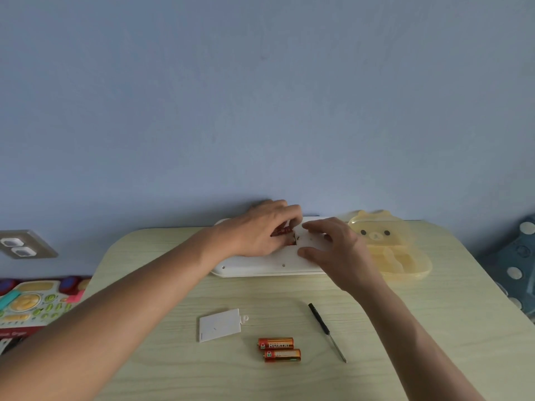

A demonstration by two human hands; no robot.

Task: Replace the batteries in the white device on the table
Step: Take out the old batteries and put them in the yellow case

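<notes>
white device (260, 263): lay at tabletop (405, 328) far edge. left hand (260, 230): grip pinched a red battery (280, 231) over its open compartment. right hand (335, 247): spread flat, steadying device. two spare batteries (279, 349), cover (219, 325), screwdriver (327, 331): nearer.

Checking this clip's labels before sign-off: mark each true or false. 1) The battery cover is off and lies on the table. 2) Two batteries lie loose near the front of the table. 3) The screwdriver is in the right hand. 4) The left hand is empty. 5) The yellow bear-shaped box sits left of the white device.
1) True: the cover lies flat on the table, apart from the white device.
2) True: two batteries lie side by side.
3) False: the screwdriver lies on the table; the right hand rests on the device.
4) False: the left hand pinches a red battery at the compartment.
5) False: the bear box sits right of it.
</notes>
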